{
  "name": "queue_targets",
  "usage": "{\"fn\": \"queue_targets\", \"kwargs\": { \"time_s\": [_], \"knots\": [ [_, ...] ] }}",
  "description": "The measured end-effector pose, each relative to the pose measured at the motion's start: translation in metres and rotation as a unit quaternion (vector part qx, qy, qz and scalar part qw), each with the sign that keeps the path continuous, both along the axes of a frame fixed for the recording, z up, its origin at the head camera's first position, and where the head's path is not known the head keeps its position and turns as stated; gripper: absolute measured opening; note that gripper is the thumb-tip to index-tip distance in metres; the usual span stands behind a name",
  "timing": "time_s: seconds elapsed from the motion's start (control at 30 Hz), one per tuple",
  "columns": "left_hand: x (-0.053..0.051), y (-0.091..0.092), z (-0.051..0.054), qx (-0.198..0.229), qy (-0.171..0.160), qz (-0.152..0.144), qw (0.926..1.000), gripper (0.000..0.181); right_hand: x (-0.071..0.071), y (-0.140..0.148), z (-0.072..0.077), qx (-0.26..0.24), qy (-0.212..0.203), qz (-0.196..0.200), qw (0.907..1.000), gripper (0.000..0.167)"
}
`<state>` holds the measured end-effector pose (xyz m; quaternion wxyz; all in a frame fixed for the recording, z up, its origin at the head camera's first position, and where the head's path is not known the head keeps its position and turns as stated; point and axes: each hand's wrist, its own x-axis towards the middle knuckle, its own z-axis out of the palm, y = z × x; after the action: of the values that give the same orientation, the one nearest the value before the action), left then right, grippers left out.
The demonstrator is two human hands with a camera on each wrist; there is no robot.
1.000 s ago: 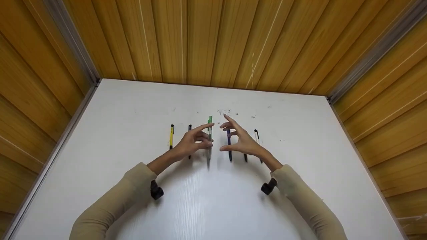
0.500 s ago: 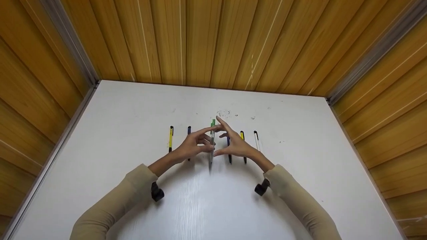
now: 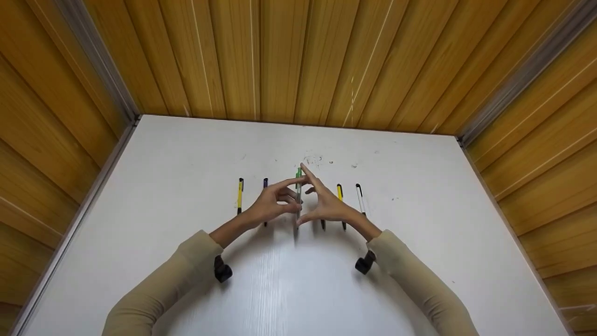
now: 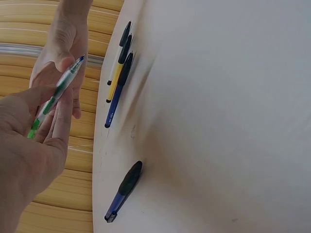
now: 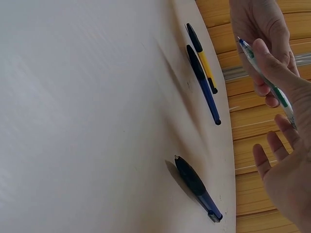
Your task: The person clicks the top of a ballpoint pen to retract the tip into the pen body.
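Note:
In the head view my left hand (image 3: pixel 270 204) pinches an upright-looking green-and-clear pen (image 3: pixel 299 189) between thumb and fingers, above the table. My right hand (image 3: pixel 330 204) is spread around the pen's other side, its thumb by the lower end and a fingertip near the green top. The left wrist view shows the pen (image 4: pixel 59 90) slanting, its tip beside the right thumb. In the right wrist view the right thumb lies against or just over the pen (image 5: pixel 279 94); contact is unclear. The other right fingers stay extended.
Left of the green pen lie a yellow pen (image 3: pixel 240 192) and a dark blue pen (image 3: pixel 265 182). To the right are a blue pen (image 3: pixel 322 225), partly hidden, a yellow pen (image 3: pixel 339 190) and a white pen (image 3: pixel 360 198). Wood-patterned panels (image 3: pixel 280 60) border the white table (image 3: pixel 261 289).
My right hand has moved left to the green pen, its thumb now by the lower end. The left hand, still holding the pen, has shifted slightly right.

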<state>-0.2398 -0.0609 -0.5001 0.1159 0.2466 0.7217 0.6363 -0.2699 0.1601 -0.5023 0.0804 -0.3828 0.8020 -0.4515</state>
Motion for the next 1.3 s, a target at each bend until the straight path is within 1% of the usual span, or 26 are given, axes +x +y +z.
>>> {"fn": "queue_targets", "kwargs": {
  "time_s": [0.17, 0.37, 0.57, 0.8, 0.9, 1.0, 1.1, 1.3],
  "knots": [
    [0.001, 0.002, 0.0, 0.005, 0.005, -0.009, 0.9999, 0.071, 0.001, 0.002, 0.0, -0.004, 0.002, -0.004, 1.0, 0.141],
    [0.004, -0.001, 0.001, 0.008, -0.005, 0.004, 1.0, 0.069, 0.002, -0.003, -0.001, 0.002, 0.008, -0.011, 0.9999, 0.137],
    [0.005, 0.001, 0.0, 0.013, 0.007, 0.017, 0.9997, 0.065, 0.003, -0.005, -0.001, 0.005, 0.022, -0.024, 0.9995, 0.136],
    [0.006, 0.004, 0.001, 0.008, 0.002, 0.01, 0.9999, 0.065, 0.006, -0.005, -0.003, -0.01, 0.022, -0.033, 0.9991, 0.134],
    [0.006, 0.002, 0.002, 0.004, 0.007, 0.007, 0.9999, 0.065, 0.006, -0.008, -0.004, -0.011, 0.022, -0.037, 0.999, 0.133],
    [0.006, -0.001, 0.002, -0.003, 0.018, 0.01, 0.9998, 0.065, 0.005, -0.011, -0.004, -0.001, 0.026, -0.036, 0.999, 0.13],
    [0.006, -0.004, 0.002, -0.003, 0.018, 0.013, 0.9998, 0.064, 0.003, -0.013, -0.003, 0.007, 0.032, -0.031, 0.999, 0.128],
    [0.005, -0.003, 0.003, -0.004, 0.014, 0.01, 0.9998, 0.066, 0.001, -0.011, -0.002, 0.005, 0.022, -0.024, 0.9995, 0.135]
  ]
}}
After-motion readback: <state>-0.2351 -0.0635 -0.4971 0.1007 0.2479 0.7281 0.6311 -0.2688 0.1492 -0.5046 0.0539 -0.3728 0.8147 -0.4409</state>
